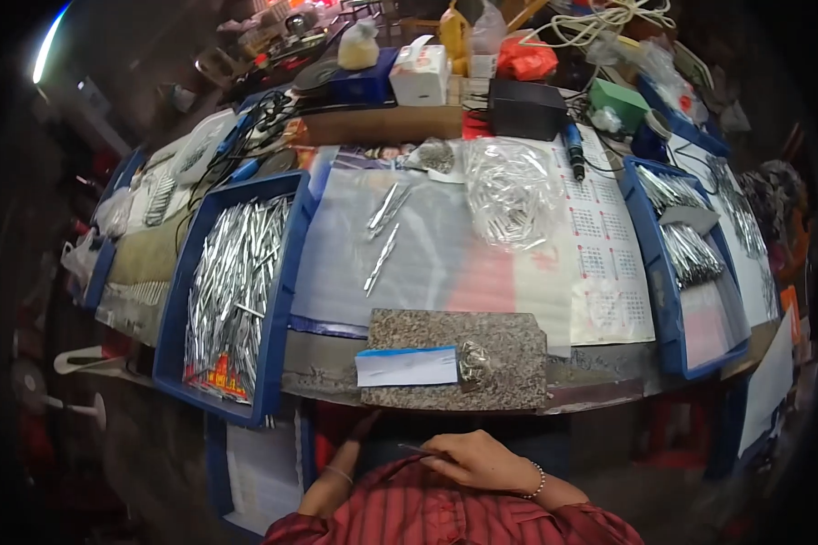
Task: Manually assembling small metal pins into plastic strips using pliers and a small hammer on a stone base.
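My right hand point(482, 461) is in front of my red striped shirt, just below the table's front edge. Its fingers are curled together, and a thin, pale sliver sticks out past the fingertips; its kind cannot be made out. My left hand point(364, 427) hangs low at the table edge, dark and blurred, its fingers hidden. Nearest to both hands lies a speckled stone slab point(509, 386). On it are a white paper strip with a blue edge point(409, 368) and a small heap of shiny metal bits point(473, 361).
Left stands a blue tray point(165, 363) full of slim metal rods; another blue tray point(641, 272) holds bundled rods at right. Several loose rods point(382, 259) lie on plastic sheeting. Beyond are a clear bag of metal parts point(513, 195), a blue pen-like tool point(574, 150) and a black box point(527, 109).
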Action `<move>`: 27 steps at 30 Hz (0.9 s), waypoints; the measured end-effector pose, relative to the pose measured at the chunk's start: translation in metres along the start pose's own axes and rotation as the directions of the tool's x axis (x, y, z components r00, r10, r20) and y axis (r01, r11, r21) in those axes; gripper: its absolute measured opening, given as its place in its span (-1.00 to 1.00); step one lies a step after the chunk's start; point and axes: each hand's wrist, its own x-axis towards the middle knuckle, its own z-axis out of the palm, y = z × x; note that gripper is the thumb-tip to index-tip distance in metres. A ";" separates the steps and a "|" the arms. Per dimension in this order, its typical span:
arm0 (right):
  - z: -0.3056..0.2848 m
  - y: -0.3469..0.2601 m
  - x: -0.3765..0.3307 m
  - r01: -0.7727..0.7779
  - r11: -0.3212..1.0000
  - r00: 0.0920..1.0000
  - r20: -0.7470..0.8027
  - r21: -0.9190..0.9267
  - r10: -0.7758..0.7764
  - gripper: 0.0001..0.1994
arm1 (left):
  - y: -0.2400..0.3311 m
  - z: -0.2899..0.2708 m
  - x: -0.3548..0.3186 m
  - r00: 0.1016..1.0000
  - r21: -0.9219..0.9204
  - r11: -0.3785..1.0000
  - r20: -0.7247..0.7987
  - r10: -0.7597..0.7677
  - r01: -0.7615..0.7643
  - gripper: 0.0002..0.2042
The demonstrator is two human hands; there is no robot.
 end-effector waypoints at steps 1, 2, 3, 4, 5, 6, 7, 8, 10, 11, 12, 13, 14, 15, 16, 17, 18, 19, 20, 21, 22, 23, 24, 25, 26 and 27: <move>0.002 -0.001 -0.001 -0.002 1.000 1.000 0.011 0.004 0.002 -0.80 | 0.013 -0.006 0.022 1.000 -0.031 0.999 0.015 -0.010 0.011 -0.71; 0.003 -0.001 -0.001 -0.002 1.000 1.000 0.008 -0.001 0.002 -0.80 | 0.020 -0.015 0.041 0.999 -0.060 0.998 0.031 -0.015 0.017 -0.71; 0.004 0.000 0.002 0.004 1.000 1.000 0.005 -0.005 -0.004 -0.80 | 0.023 -0.023 0.055 0.999 -0.088 0.996 0.045 -0.017 0.021 -0.71; 0.004 0.000 0.005 0.011 1.000 1.000 0.011 -0.001 -0.011 -0.80 | 0.027 -0.032 0.071 0.998 -0.113 0.993 0.055 -0.017 0.023 -0.70; 0.003 -0.003 0.005 0.005 1.000 1.000 0.013 -0.010 -0.005 -0.81 | 0.035 -0.040 0.089 0.997 -0.138 0.990 0.074 -0.018 0.028 -0.70; 0.003 -0.005 0.006 0.001 1.000 1.000 0.016 -0.019 0.000 -0.81 | 0.025 -0.062 0.092 0.996 -0.162 0.986 0.091 -0.018 0.033 -0.70; 0.001 -0.007 0.005 -0.004 1.000 1.000 0.018 -0.018 0.005 -0.81 | 0.028 -0.075 0.106 0.993 -0.190 0.981 0.115 -0.020 0.041 -0.70; -0.002 -0.009 0.006 -0.029 0.999 0.999 0.018 -0.020 0.029 -0.81 | 0.022 -0.077 0.104 0.992 -0.219 0.974 0.125 -0.022 0.049 -0.70; -0.008 -0.012 0.007 -0.072 0.997 0.997 0.030 -0.001 0.072 -0.82 | -0.018 -0.105 0.103 0.954 0.604 0.759 0.010 0.301 -0.246 -0.75; -0.013 -0.006 0.005 -0.087 0.996 0.996 0.020 0.000 0.087 -0.82 | 0.033 -0.105 0.093 0.980 0.564 0.802 0.085 0.182 -0.198 -0.76; -0.018 0.000 0.002 -0.122 0.992 0.992 0.009 0.011 0.122 -0.81 | 0.089 -0.112 0.076 0.984 0.529 0.837 0.165 0.062 -0.141 -0.76; -0.018 0.001 0.008 -0.124 0.992 0.992 0.023 0.030 0.123 -0.81 | 0.143 -0.122 0.057 0.982 0.462 0.875 0.175 0.069 -0.144 -0.80; -0.019 0.000 0.010 -0.123 0.992 0.992 0.023 0.029 0.122 -0.81 | 0.190 -0.125 0.046 0.974 0.380 0.911 0.210 0.083 -0.159 -0.84; -0.016 -0.003 0.007 -0.083 0.996 0.997 -0.010 0.024 0.083 -0.80 | 0.225 -0.127 0.035 0.958 0.316 0.916 0.223 0.182 -0.248 -0.87; -0.014 -0.003 0.007 -0.046 0.998 0.999 -0.025 0.036 0.047 -0.80 | 0.254 -0.130 0.029 0.941 0.261 0.914 0.222 0.257 -0.311 -0.91; -0.015 -0.006 0.006 -0.056 0.998 0.998 -0.029 0.035 0.057 -0.80 | 0.282 -0.128 0.034 0.887 0.216 0.868 0.228 0.401 -0.448 -0.94; -0.015 -0.008 0.008 -0.021 1.000 0.999 -0.034 0.015 0.021 -0.80 | 0.300 -0.128 0.043 0.838 0.220 0.814 0.243 0.489 -0.538 -0.93; -0.015 -0.010 0.008 0.012 1.000 0.999 -0.041 -0.007 -0.012 -0.80 | 0.317 -0.122 0.054 0.817 0.207 0.793 0.219 0.533 -0.573 -0.91; -0.014 -0.011 0.005 0.009 1.000 0.999 -0.045 0.000 -0.009 -0.81 | 0.332 -0.111 0.074 0.804 0.241 0.767 0.202 0.560 -0.595 -0.89; -0.013 -0.014 0.002 0.025 1.000 0.999 -0.044 0.004 -0.025 -0.81 | 0.346 -0.101 0.094 0.786 0.277 0.736 0.181 0.591 -0.617 -0.87; -0.013 -0.012 -0.003 0.028 1.000 0.998 -0.052 0.000 -0.028 -0.81 | 0.350 -0.084 0.124 0.786 0.300 0.729 0.158 0.598 -0.616 -0.85; -0.013 -0.014 -0.007 0.008 1.000 0.999 -0.036 -0.013 -0.008 -0.81 | 0.350 -0.072 0.154 0.787 0.335 0.721 0.122 0.605 -0.606 -0.83; -0.012 -0.017 -0.011 -0.004 1.000 0.999 -0.038 -0.002 0.004 -0.81 | 0.345 -0.064 0.188 0.753 0.452 0.649 0.082 0.652 -0.611 -0.78; -0.011 -0.019 -0.018 -0.021 1.000 0.999 -0.042 0.007 0.021 -0.80 | 0.339 -0.056 0.219 0.714 0.560 0.572 0.050 0.698 -0.599 -0.74; -0.008 -0.019 -0.025 -0.005 1.000 0.997 -0.074 0.009 0.006 -0.80 | 0.340 -0.051 0.240 0.785 0.623 0.589 0.069 0.615 -0.516 -0.72; -0.007 -0.017 -0.032 -0.002 1.000 0.997 -0.079 -0.003 0.002 -0.80 | 0.343 -0.048 0.254 0.850 0.684 0.591 0.080 0.521 -0.427 -0.71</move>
